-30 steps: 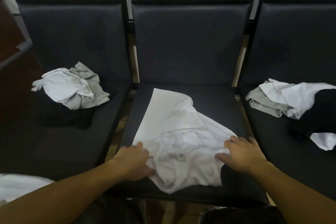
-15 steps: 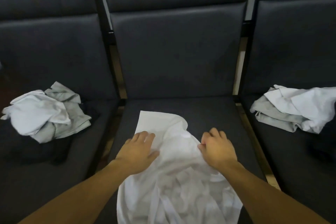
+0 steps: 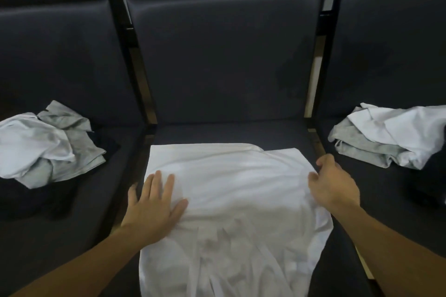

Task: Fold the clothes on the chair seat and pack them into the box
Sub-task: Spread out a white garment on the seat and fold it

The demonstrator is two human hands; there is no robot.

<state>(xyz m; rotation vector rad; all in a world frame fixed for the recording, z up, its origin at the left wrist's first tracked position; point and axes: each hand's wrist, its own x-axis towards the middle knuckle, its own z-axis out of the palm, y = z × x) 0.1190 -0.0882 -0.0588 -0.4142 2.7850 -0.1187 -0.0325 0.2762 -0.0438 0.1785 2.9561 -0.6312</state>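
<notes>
My left hand is lying flat with the fingers straight and spread, pressing down on the left side of the white shirt, so nothing's being gripped there. My right hand is sitting at the shirt's right edge with the fingers curled in, and it looks like they're pinching the fabric right at that edge, though the blur is making it hard to be totally sure. The shirt is spreading across the middle chair seat, smooth along its far part and bunching into wrinkles on the part nearest me, where it's hanging over the seat's front. Left of the shirt, on the neighbouring seat, a crumpled pile of white and grey clothes is sitting on top of something black. Right of the shirt, on the other neighbouring seat, a second white and grey heap is lying next to more dark fabric.
</notes>
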